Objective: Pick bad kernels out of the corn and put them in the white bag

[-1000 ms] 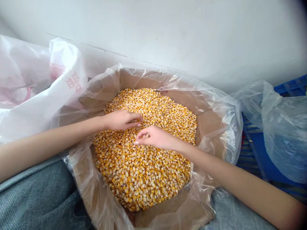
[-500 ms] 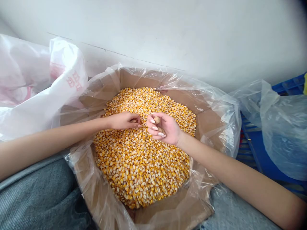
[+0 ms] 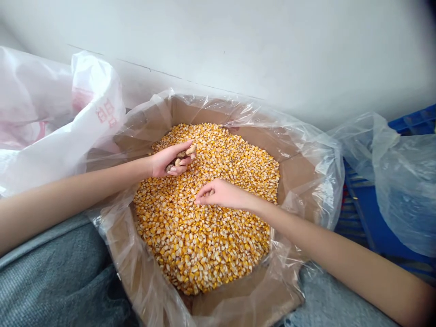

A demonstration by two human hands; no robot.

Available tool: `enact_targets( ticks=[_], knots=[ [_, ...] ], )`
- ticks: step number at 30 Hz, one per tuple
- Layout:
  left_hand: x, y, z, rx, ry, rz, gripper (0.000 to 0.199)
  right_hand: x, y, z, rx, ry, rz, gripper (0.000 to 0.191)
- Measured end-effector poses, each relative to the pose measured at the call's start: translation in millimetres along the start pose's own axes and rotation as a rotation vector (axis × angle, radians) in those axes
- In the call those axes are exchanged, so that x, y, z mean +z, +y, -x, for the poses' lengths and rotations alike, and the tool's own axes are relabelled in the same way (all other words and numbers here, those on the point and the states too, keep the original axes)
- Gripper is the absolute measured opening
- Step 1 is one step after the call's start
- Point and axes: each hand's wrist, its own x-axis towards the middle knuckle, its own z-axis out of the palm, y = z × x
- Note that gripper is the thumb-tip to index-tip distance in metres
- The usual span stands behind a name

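Loose yellow and white corn kernels point(image 3: 211, 240) fill a cardboard box point(image 3: 299, 181) lined with clear plastic. My left hand point(image 3: 166, 161) is turned palm up over the left side of the heap, its fingers curled around several peanuts point(image 3: 190, 150) in their shells; some look darker than others. To the right and nearer to me, my right hand point(image 3: 220, 193) is palm down just over the kernels. Its thumb and fingertips are pinched together at the corn, and a pale bit of what looks like peanut shell shows inside the curled fingers. The two hands are apart.
The clear plastic liner point(image 3: 327, 150) hangs over the box rim. A white sack point(image 3: 98, 113) with red print stands at the left. On the right, clear plastic point(image 3: 405, 181) lies over a blue crate point(image 3: 371, 218). A pale wall point(image 3: 238, 50) rises behind; my knees flank the box.
My left hand has turned palm up and risen slightly, showing the peanuts in it. My right hand has turned palm down and moved left and nearer to me, down to the kernels.
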Motion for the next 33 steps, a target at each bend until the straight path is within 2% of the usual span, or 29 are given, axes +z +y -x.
enact_targets(
  ticks=[2, 5, 9, 13, 15, 17, 22, 25, 29, 33],
  knots=[
    [0.7, -1, 0, 0.000, 0.007, 0.003, 0.029, 5, -1, 1, -0.038, 0.051, 0.271, 0.022],
    [1.5, -1, 0, -0.008, 0.014, -0.025, 0.027, 14, -3, 2, -0.063, 0.113, 0.496, 0.026],
    [2.5, 0, 0, -0.030, 0.006, -0.063, 0.023, 26, -7, 0, -0.064, 0.124, 0.688, 0.029],
    [2.0, 0, 0, -0.043, -0.007, -0.037, 0.018, 31, -7, -3, -0.072, 0.134, 0.726, 0.025],
    [1.8, 0, 0, -0.044, -0.021, -0.014, 0.017, 29, -5, -5, -0.064, 0.143, 0.621, 0.023],
    [1.9, 0, 0, -0.033, -0.033, 0.008, 0.019, 22, -4, -5, -0.054, 0.121, 0.390, 0.024],
    [2.6, 2, 1, 0.017, -0.006, 0.047, 0.033, -2, -3, -2, 0.020, -0.160, -0.424, 0.025],
    [2.3, 3, 2, 0.019, -0.012, 0.062, 0.035, -8, -3, 0, -0.043, -0.280, -0.828, 0.016],
    [1.8, 4, 3, 0.033, -0.011, 0.084, 0.035, -6, -2, -1, -0.135, -0.424, -1.027, 0.014],
    [1.4, 5, 4, 0.051, -0.016, 0.068, 0.037, -3, -1, -3, -0.103, -0.413, -1.030, 0.024]
  ],
)
